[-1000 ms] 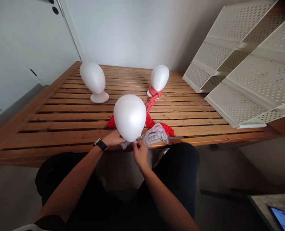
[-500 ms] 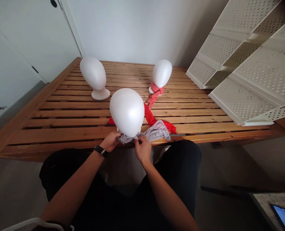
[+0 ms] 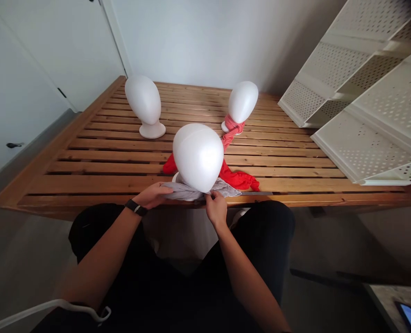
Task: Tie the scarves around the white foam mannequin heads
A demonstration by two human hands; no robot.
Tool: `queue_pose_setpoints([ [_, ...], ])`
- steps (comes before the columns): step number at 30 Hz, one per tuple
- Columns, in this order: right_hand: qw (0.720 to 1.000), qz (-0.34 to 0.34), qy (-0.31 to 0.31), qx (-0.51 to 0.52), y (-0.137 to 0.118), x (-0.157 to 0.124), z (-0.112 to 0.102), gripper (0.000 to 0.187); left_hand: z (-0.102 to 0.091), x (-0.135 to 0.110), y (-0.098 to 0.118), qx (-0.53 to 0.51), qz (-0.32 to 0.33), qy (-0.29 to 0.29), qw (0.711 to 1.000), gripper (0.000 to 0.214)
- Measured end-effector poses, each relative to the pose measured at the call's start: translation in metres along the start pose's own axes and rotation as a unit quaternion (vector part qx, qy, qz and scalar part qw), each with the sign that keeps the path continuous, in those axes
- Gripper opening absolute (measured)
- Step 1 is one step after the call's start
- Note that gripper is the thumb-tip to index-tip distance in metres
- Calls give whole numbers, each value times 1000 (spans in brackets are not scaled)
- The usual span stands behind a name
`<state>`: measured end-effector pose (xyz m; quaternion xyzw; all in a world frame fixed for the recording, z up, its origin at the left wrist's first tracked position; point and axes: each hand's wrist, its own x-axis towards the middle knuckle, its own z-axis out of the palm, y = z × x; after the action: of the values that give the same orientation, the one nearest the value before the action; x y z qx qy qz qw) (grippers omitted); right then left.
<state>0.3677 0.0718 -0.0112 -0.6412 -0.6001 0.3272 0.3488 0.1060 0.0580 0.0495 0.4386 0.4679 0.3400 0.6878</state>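
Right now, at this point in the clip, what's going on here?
A person has both hands on a grey cloth at the base of the front head. The left hand holds it out to the left; the right hand pinches it just under the head. Whether it is knotted can't be seen. Red cloth shows on both sides. Farther back on the bench, the left head is bare; the right head has a coral cloth around its neck.

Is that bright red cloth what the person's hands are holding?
No, the left hand and right hand hold the gray cloth, while the red cloth lies on the slatted bench.
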Motion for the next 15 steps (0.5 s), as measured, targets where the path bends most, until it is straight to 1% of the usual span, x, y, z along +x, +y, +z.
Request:
queue_pose_setpoints([
  [2, 1000, 2, 0, -1, -1, 1, 0, 31, 1, -4, -1, -13, 25, 42, 999, 36],
  [4, 1000, 2, -1, 0, -3, 2, -1, 31, -2, -6, 4, 28, 12, 62, 998, 42],
  [5, 1000, 4, 0, 1, -3, 2, -2, 30, -5, -8, 8, 72, -3, 60, 996, 44],
  [6, 1000, 7, 2, -1, -3, 2, -3, 30, -8, -9, 13, 141, -24, 56, 988, 45],
  [7, 1000, 11, 2, -4, -4, 2, -4, 29, -11, -11, 18, 241, -54, 62, 967, 43],
  [8, 1000, 15, 1, -9, -4, 2, -5, 28, -14, -14, 24, 354, -88, 85, 927, 41],
  [9, 1000, 19, -1, -14, -4, 2, -5, 27, -16, -17, 28, 457, -121, 124, 872, 36],
  [10, 1000, 20, -5, -19, -4, 2, -6, 26, -16, -20, 32, 542, -145, 172, 810, 31],
  [11, 1000, 18, -9, -23, -4, 2, -6, 25, -17, -24, 34, 604, -156, 219, 750, 27],
  [12, 1000, 13, -12, -26, -4, 2, -5, 26, -17, -27, 35, 645, -151, 257, 704, 25],
  [13, 999, 8, -14, -28, -4, 2, -5, 26, -19, -31, 35, 670, -133, 278, 676, 23],
  [14, 999, 4, -17, -31, -4, 2, -4, 27, -20, -34, 33, 685, -107, 280, 663, 21],
  [15, 999, -1, -22, -33, -4, 2, -4, 26, -23, -37, 31, 697, -82, 271, 658, 18],
])
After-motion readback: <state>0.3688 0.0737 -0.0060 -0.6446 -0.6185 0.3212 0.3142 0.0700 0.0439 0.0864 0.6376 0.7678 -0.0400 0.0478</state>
